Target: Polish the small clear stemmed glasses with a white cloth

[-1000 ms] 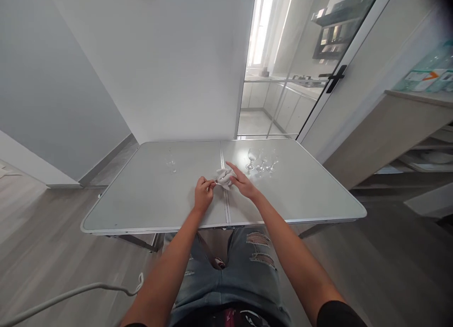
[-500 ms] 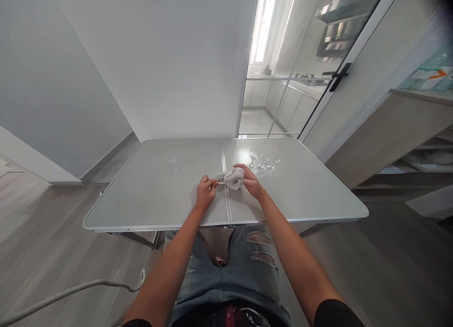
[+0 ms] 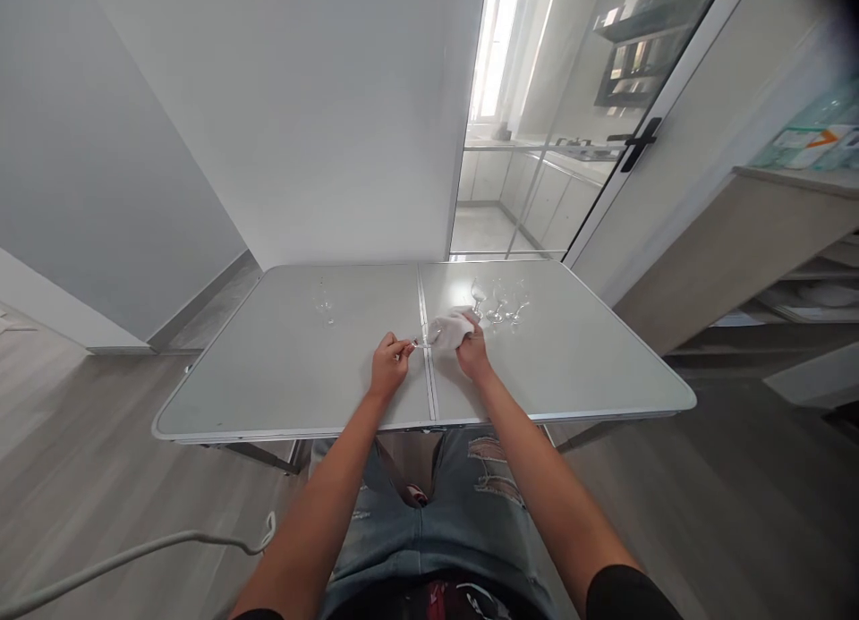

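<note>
Over the middle of the table, my left hand (image 3: pixel 391 360) pinches the stem end of a clear stemmed glass (image 3: pixel 424 341), which lies sideways with its bowl to the right. A white cloth (image 3: pixel 451 331) covers much of the bowl. My right hand (image 3: pixel 473 347) is closed around the cloth at the bowl end; its fingertips are partly hidden by the cloth. Just beyond that hand stand several clear stemmed glasses (image 3: pixel 497 305) on the table's right half. One more clear glass (image 3: pixel 325 307) stands alone on the left half.
The pale folding table (image 3: pixel 268 360) has a metal seam (image 3: pixel 429 383) down its middle. Behind it are a white wall (image 3: pixel 335 137) and a glass door (image 3: pixel 516 191). Shelving (image 3: pixel 738 244) stands at right. A grey hose-like cable (image 3: pixel 167 539) rises at lower left.
My right hand has turned and drawn its fingers in around the cloth, which has shifted slightly right, showing more of the glass. My left hand keeps its pinch nearly in place.
</note>
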Demonstrator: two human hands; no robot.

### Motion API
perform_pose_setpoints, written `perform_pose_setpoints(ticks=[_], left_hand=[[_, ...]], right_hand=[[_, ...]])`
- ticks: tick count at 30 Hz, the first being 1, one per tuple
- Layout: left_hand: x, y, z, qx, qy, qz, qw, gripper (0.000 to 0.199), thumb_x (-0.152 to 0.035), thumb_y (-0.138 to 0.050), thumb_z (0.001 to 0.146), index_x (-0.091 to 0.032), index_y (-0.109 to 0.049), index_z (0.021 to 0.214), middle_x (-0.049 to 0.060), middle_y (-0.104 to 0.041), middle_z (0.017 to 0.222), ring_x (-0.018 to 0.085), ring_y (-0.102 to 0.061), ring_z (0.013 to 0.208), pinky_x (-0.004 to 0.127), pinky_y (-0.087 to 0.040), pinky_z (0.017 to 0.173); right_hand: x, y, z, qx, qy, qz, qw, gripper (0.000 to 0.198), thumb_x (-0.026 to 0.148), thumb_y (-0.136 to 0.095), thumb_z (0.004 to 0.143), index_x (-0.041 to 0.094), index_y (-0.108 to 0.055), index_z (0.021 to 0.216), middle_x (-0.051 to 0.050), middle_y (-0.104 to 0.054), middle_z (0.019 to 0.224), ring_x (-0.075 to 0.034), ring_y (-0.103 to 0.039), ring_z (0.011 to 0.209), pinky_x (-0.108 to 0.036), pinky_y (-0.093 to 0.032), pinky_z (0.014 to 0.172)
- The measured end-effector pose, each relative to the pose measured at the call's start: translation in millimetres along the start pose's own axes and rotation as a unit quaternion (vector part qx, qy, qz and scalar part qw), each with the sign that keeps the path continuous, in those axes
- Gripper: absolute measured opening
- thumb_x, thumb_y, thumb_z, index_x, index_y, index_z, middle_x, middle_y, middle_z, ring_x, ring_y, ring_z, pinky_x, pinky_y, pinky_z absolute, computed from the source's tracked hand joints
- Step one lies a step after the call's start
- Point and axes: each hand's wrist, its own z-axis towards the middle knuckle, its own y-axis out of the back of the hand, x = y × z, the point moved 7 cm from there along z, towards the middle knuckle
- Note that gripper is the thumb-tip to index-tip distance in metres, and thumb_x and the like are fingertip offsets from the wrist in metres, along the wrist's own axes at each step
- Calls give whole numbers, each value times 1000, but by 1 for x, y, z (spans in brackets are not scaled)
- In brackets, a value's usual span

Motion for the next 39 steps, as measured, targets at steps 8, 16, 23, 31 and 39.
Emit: perform_pose_setpoints(ticks=[8,16,23,31,39], left_hand=[[8,9,1,-43,38,3,998,19,-28,-61,94,-21,-77,88,1,-48,74,15,-50,67,29,-40,64],[6,4,0,-8,21,40,999,21,-27,-59,94,-21,-77,85,2,-50,76,15,-51,71,29,-40,64],[1,0,-1,-1,0,56,998,22,-28,-56,96,-21,-76,87,2,-48,77,15,-49,71,28,-39,63],[0,-5,-4,10,-20,104,994,22,-28,-56,97,-22,-75,89,4,-49,80,16,-50,75,27,-34,60],[-4,-2,-3,10,-32,103,994,20,-27,-56,97,-23,-74,89,3,-48,78,16,-48,73,27,-34,62]], right_hand=[[11,-14,-11,89,54,-124,987,40,42,-77,77,23,-43,70,5,-39,68,-13,-36,66,-26,-33,62],[15,-7,-11,173,37,-157,972,33,38,-76,79,24,-46,77,5,-41,73,-14,-37,67,-27,-33,64],[8,-4,-5,117,-26,-30,992,41,55,-71,84,25,-44,78,5,-39,70,-14,-37,64,-27,-35,61],[8,-2,-7,95,-48,-8,994,35,53,-69,87,24,-49,82,4,-43,71,-14,-39,64,-26,-35,59],[16,-11,-10,158,-43,-32,986,40,61,-63,89,25,-47,85,4,-44,72,-14,-41,65,-27,-38,62]])
